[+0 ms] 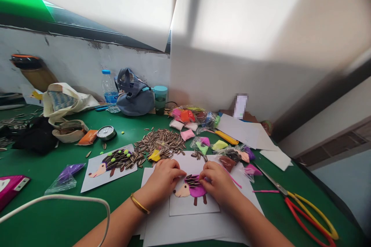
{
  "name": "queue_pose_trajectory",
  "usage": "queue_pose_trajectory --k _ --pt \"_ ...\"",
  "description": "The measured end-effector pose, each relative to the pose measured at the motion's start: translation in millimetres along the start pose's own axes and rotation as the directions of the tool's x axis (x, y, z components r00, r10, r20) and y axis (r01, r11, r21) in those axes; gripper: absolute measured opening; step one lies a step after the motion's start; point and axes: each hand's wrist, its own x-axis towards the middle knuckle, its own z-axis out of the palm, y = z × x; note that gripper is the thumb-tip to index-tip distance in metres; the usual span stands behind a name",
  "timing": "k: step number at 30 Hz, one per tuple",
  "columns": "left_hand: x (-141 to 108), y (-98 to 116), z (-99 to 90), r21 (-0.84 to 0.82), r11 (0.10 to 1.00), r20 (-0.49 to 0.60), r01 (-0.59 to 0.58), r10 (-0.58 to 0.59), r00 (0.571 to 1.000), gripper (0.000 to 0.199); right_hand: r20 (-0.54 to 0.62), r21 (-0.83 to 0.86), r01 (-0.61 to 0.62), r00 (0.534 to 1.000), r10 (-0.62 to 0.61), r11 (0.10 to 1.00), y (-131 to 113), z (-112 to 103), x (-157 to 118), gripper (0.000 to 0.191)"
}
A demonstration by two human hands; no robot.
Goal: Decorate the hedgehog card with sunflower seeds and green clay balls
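Note:
A small white card (185, 209) bears a hedgehog picture with a peach clay face (182, 190), a magenta clay body (197, 190) and brown legs. Striped sunflower seeds (191, 180) are stuck in the upper part of the body. My left hand (162, 180), a gold bangle at its wrist, is at the card's upper left; its fingers are curled together, their tips close above the hedgehog's head. My right hand (218, 181) pinches at the right side of the magenta body. Whatever is between the fingertips of either hand is hidden.
Loose sunflower seeds (160, 141) are heaped behind the hands. Another hedgehog card (95, 171) lies left. Clay packets (188, 135), a yellow cutter (226, 136) and large scissors (301, 204) lie behind and right. A white cable (72, 197) arches across the front left.

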Motion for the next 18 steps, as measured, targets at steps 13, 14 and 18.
queue_pose_trajectory --k 13,14,18 --pt "1.1 1.9 -3.5 -0.003 1.000 -0.006 -0.001 0.001 1.000 0.027 0.047 0.103 -0.012 0.999 0.007 0.995 6.4 -10.5 -0.7 0.014" --pt "1.5 2.4 -4.2 -0.005 1.000 -0.004 0.001 -0.001 1.000 0.028 0.042 0.119 -0.020 0.999 0.015 0.993 7.4 -14.6 0.4 0.013" --pt "2.3 3.7 -5.7 -0.008 1.000 0.004 0.015 -0.015 1.000 0.028 -0.044 0.087 -0.062 0.997 0.066 0.994 10.3 -26.6 15.6 0.013"
